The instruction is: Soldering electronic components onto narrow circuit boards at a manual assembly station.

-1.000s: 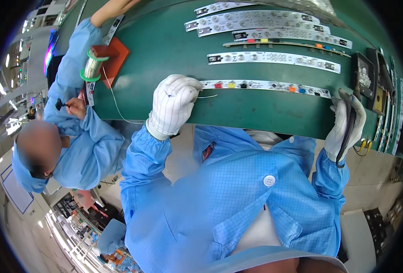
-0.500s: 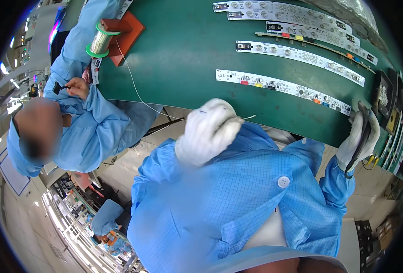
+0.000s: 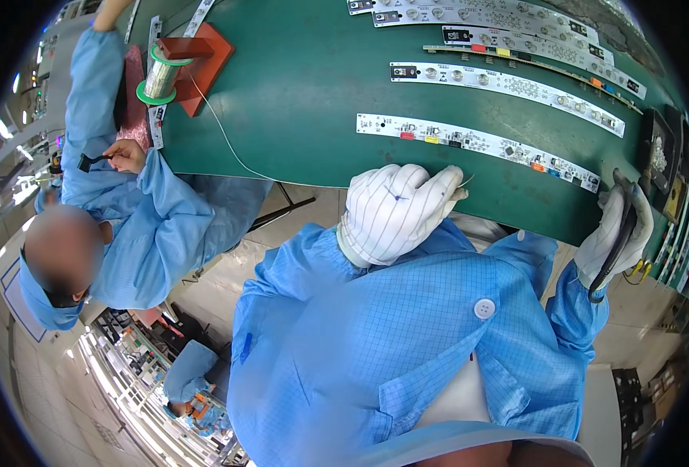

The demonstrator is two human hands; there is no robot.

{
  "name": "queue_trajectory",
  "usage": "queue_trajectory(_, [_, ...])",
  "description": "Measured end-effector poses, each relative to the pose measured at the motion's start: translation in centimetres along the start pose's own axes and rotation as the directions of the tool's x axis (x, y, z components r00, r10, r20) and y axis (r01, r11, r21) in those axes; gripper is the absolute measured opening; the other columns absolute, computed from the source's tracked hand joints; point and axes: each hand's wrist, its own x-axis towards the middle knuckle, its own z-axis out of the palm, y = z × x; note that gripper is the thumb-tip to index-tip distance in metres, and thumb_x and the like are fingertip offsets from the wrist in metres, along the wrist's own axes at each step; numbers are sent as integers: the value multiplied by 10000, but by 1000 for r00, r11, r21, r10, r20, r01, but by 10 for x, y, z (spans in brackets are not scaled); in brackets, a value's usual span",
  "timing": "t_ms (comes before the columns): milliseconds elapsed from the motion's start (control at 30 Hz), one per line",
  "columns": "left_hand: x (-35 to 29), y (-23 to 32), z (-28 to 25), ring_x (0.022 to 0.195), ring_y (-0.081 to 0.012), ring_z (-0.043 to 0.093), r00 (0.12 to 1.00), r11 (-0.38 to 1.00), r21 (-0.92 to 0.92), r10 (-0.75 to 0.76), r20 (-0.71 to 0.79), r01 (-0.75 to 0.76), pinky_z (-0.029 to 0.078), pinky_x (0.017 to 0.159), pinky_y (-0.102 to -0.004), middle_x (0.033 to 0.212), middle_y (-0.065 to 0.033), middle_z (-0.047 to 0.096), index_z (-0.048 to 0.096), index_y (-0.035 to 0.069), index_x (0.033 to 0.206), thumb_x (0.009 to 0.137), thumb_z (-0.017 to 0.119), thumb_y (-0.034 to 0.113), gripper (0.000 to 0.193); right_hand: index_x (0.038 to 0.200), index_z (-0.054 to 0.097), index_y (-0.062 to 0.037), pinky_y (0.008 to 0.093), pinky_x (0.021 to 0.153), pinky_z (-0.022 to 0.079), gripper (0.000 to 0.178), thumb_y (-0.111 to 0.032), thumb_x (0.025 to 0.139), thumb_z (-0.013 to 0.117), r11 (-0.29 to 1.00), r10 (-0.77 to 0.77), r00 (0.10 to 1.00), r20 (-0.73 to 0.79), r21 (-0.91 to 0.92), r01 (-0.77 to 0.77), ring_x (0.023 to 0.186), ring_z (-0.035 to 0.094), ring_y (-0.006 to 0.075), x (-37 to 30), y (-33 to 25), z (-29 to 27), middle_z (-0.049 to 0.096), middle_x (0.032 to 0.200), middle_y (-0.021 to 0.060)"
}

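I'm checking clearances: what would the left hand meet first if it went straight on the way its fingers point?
Probably the nearest white circuit strip, along its middle stretch; the left hand might pass above it instead, since its height is hard to judge.

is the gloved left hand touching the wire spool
No, the wire spool is at the orange stand, with a wide gap between it and the gloved left hand.

Just left of the left hand point(image 3: 397, 214) the wire point(image 3: 225, 138) is lost from sight, and beyond that hand the farthest white strips point(image 3: 481, 11) are cut off by the top edge.
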Motion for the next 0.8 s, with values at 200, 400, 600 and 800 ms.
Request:
queue_trajectory(200, [-1,-2,-2,581,-180,598,997,991,-116,-70,25,73,492,534,-312,780,-15,645,660,94,873,643,796,146,272,1185,543,-9,287,737,548,266,-24,923,587,996,-34,999,-14,82,35,868,662,190,-6,1,-8,675,1049,199])
queue_trajectory(400, [1,-4,5,577,-221,613,983,985,-167,20,-181,-50,489,521,-330,776,-69,647,604,63,945,640,777,64,351,1168,577,16,267,705,544,285,4,887,618,933,-276,953,-122,-271,236,822,665,185,0,1,-15,678,990,201])
queue_trajectory(600, [6,-4,7,565,-174,574,982,980,-187,26,-189,-62,469,492,-313,710,-30,595,618,76,885,705,765,154,245,1091,555,39,249,696,545,248,34,859,640,963,-259,949,-180,-120,240,769,669,180,-3,11,-6,668,919,181])
queue_trajectory(800, [-2,-6,15,566,-162,569,976,992,-16,119,-181,-124,455,482,-298,744,-23,584,629,83,885,680,773,148,259,1091,562,1,217,597,505,297,49,824,683,838,-468,883,-11,-322,441,663,610,111,0,10,-9,632,879,131])
